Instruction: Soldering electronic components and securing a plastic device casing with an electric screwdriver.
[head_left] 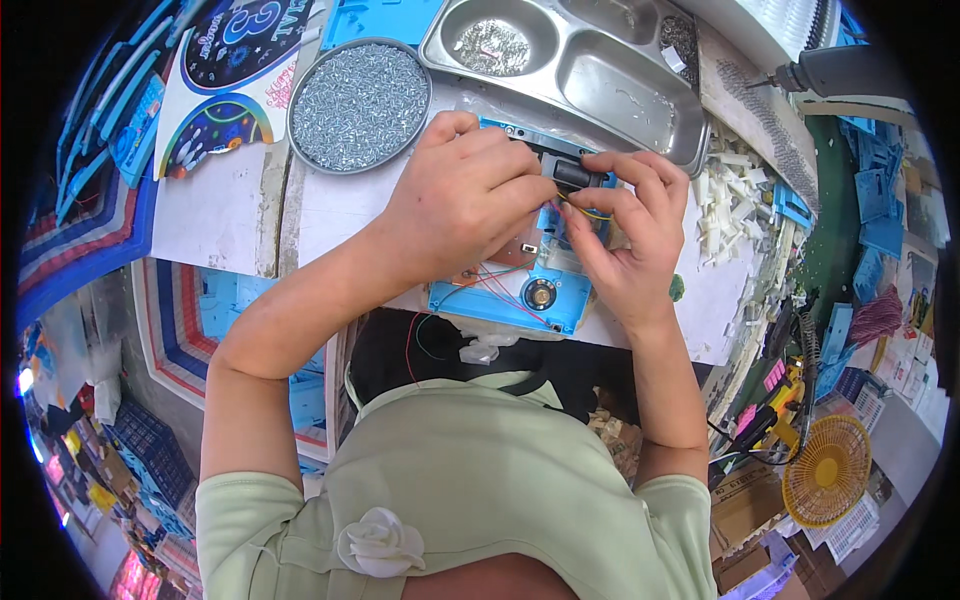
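A light-blue plastic housing lies on the table in front of me, its inside facing up. It carries a round speaker, a brown circuit board and thin red and green wires. At its far end sits a black cylindrical part, which looks like a small motor. My left hand is closed beside this part, fingertips pinched; what they hold is hidden. My right hand curls in from the other side, one fingertip against the black part. Its thumb and another finger close around a thin yellow wire.
A round tray of small metal screws stands at the far left. Behind the housing is a metal compartment tray with small parts. White plastic pieces are heaped at right, below a power screwdriver. Loose wires hang over the near edge.
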